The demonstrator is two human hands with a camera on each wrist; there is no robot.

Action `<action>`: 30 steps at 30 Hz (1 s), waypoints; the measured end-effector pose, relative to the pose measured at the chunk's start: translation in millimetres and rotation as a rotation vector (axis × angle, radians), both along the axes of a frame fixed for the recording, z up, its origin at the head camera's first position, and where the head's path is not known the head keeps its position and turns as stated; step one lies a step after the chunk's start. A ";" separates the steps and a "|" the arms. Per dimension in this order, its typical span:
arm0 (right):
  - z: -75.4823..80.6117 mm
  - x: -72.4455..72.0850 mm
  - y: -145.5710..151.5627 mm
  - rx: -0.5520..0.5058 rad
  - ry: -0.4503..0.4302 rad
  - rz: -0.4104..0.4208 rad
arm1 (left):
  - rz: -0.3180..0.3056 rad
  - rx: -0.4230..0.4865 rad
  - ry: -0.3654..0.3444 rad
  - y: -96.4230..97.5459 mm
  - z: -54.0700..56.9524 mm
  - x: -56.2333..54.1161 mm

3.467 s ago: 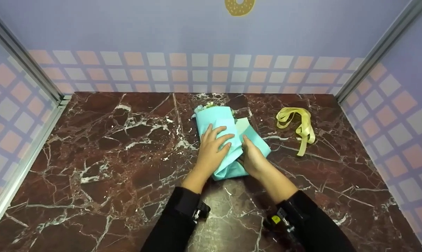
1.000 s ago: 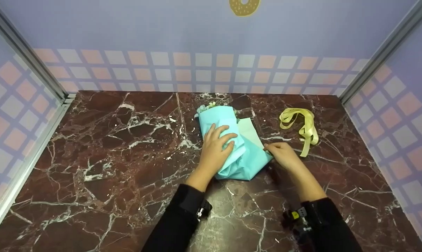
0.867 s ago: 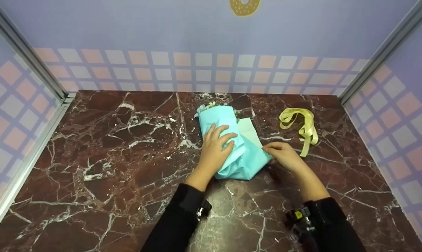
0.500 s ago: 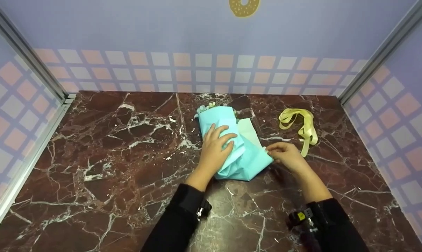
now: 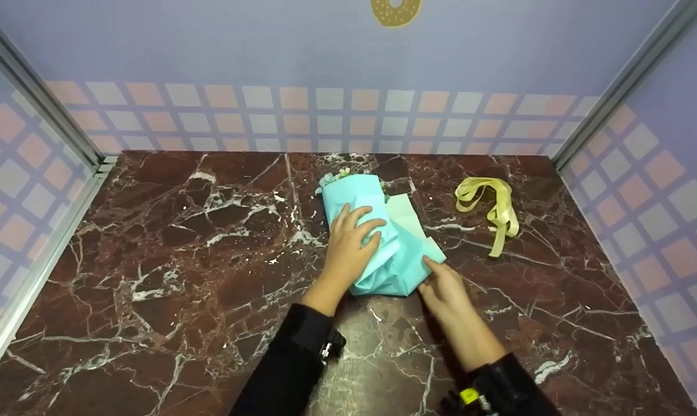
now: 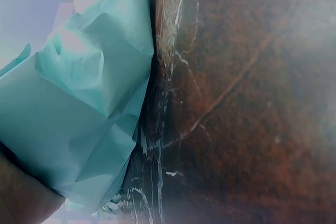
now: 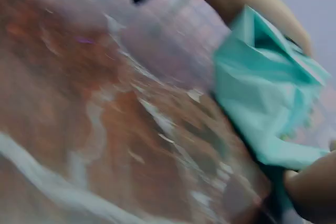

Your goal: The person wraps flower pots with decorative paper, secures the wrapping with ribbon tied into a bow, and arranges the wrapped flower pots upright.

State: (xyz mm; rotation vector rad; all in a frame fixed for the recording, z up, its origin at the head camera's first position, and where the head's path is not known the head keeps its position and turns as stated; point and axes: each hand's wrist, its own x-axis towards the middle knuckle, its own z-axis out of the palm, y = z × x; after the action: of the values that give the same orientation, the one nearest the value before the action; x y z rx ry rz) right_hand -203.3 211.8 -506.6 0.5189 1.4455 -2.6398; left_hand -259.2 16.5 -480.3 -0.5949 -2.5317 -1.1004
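Note:
A bouquet wrapped in light blue paper [image 5: 403, 254] lies on the marble table, and small pale flowers [image 5: 327, 182] peek out at its far end. Spread fingers of my left hand [image 5: 351, 245] press on the wrapped part from above. My right hand [image 5: 449, 292] pinches the loose flap at its lower right edge, thumb on top and the other fingers mostly hidden below. A small corner of that flap is folded over beside the thumb. Creased paper [image 6: 79, 103] fills the left of the left wrist view; in the blurred right wrist view, the paper [image 7: 262, 93] rises in a fold.
A loosely looped yellow ribbon [image 5: 501, 211] lies to the right of the bouquet. Behind the dark red marble table [image 5: 209, 312] stands a lilac wall [image 5: 238, 46] with checks, and side panels flank it left and right.
My right hand has gone from beside the left hand out to the flap's right corner, then down to its lower edge. The flap now lies spread rightward. My left hand stays put.

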 end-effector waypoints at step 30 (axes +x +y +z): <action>31.1 13.4 -68.0 0.616 0.318 -0.170 | 0.036 -0.024 0.023 1.8 0.2 0.5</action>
State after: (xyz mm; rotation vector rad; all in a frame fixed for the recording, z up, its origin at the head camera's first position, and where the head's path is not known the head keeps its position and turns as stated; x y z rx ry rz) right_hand -189.8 143.8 -475.6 0.2696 2.4345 -2.4357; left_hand -258.8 18.3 -480.1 -0.5624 -2.5298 -1.0462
